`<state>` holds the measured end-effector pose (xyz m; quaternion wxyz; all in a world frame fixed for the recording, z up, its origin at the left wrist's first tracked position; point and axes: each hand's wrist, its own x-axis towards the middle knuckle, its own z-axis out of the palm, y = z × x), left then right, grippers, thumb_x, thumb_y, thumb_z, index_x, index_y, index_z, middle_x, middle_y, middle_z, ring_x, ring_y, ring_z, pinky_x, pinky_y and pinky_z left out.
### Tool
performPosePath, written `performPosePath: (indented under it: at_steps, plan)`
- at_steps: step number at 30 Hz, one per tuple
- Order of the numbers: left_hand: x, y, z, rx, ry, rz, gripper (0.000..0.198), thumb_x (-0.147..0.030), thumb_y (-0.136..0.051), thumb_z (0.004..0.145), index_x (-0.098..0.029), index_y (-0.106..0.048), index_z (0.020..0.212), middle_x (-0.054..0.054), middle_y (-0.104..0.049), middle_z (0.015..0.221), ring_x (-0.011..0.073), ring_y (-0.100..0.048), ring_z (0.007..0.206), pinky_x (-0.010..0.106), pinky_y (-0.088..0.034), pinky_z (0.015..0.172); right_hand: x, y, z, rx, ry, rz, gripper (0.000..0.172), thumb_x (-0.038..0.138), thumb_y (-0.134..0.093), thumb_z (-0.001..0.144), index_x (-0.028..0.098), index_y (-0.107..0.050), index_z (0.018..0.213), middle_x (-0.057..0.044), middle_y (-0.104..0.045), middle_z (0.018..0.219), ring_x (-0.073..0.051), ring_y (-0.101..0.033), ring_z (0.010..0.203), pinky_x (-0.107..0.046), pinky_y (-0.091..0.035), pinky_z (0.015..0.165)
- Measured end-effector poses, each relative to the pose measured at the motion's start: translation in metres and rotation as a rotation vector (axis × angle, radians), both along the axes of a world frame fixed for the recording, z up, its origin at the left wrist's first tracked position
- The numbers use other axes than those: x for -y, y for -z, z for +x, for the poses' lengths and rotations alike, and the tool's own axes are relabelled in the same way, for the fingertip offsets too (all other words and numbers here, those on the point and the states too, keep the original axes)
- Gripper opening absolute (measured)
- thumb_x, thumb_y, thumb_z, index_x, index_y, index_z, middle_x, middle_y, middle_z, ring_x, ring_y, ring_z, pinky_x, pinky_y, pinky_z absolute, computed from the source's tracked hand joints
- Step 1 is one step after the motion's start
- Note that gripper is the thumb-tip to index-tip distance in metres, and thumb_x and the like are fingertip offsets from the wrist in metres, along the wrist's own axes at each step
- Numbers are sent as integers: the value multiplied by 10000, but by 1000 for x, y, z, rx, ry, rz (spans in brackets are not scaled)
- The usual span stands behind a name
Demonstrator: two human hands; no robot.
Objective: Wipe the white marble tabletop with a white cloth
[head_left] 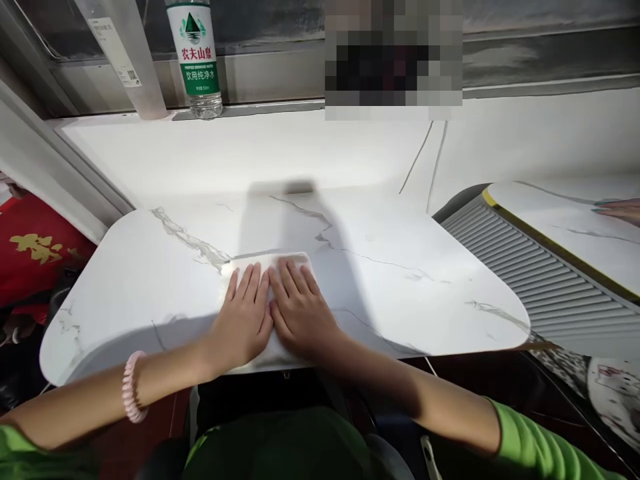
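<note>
A white cloth (267, 259), apparently folded into a rough square, lies on the white marbled table (400, 300) close to its near edge. Flat on the cloth's left half rests my left hand (243, 313), fingers stretched forward, a pink coiled band (133, 387) around that forearm. Beside it my right hand (301, 308) also lies palm down on the cloth, fingers extended. The two hands touch or nearly touch along their inner sides. Most of the cloth is hidden under them, and neither hand is closed around anything.
On the window ledge stand a labelled water bottle (196, 67) and a tall translucent container (130, 60). A ribbed grey panel (540, 267) separates another marbled table (575, 220), where another person's hand (620, 210) shows. A red item (45, 247) is at left.
</note>
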<state>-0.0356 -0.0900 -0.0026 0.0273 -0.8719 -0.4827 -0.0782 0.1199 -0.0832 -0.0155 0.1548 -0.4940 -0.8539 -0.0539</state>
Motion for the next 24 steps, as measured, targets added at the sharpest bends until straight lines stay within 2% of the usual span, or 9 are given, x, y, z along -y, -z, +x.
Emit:
performPosePath:
  at_steps: [2, 5, 9, 13, 16, 20, 24]
  plan:
    - [-5, -2, -1, -7, -19, -22, 564, -233, -310, 977, 9, -366, 1484, 217, -362, 1572, 306, -248, 1502, 517, -191, 1237, -6, -2, -2, 3, -10, -36, 573, 259, -384, 953, -13, -465, 1451, -263, -406, 1527, -375, -348, 1446, -530, -270, 1182]
    - [-34, -4, -1, -1, -64, -46, 557, -223, -323, 969, 23, -398, 1463, 228, -389, 1554, 311, -289, 1488, 509, -199, 1236, -37, -6, -8, 7, 12, -109, 568, 233, -369, 950, -4, -458, 1458, -240, -406, 1537, -358, -349, 1449, -509, -259, 1190]
    - [-101, -5, -8, 28, -118, -41, 547, -212, -326, 972, -3, -392, 1474, 215, -395, 1555, 294, -312, 1481, 493, -193, 1235, -104, -10, -23, -7, 65, -156, 559, 200, -312, 962, 10, -435, 1473, -196, -407, 1553, -314, -334, 1460, -464, -229, 1203]
    - [-174, -4, -16, 59, -138, -51, 537, -172, -334, 957, -33, -403, 1471, 187, -400, 1561, 261, -325, 1476, 445, -178, 1240, -176, -5, -36, -50, 104, -127, 550, 193, -311, 954, 14, -451, 1455, -190, -446, 1529, -310, -369, 1433, -477, -234, 1186]
    - [-213, -1, -17, 100, -170, -42, 533, -160, -341, 946, -41, -420, 1459, 186, -420, 1546, 258, -348, 1460, 428, -197, 1231, -215, 1, -37, -81, 84, -78, 530, 176, -309, 941, 36, -493, 1418, -184, -492, 1495, -309, -406, 1398, -487, -249, 1167]
    - [-236, 3, -15, 123, -164, -28, 520, -163, -340, 934, -77, -448, 1435, 164, -455, 1525, 252, -375, 1439, 435, -222, 1219, -240, 8, -34, -103, 77, -48, 508, 173, -306, 934, 58, -533, 1375, -179, -530, 1460, -306, -437, 1362, -488, -260, 1149]
    - [-236, 3, -15, 120, -175, -45, 523, -171, -330, 942, -81, -429, 1447, 161, -415, 1556, 253, -345, 1459, 456, -206, 1221, -239, 8, -32, -147, 71, -40, 507, 182, -316, 934, 55, -541, 1370, -182, -538, 1452, -312, -438, 1360, -494, -266, 1143]
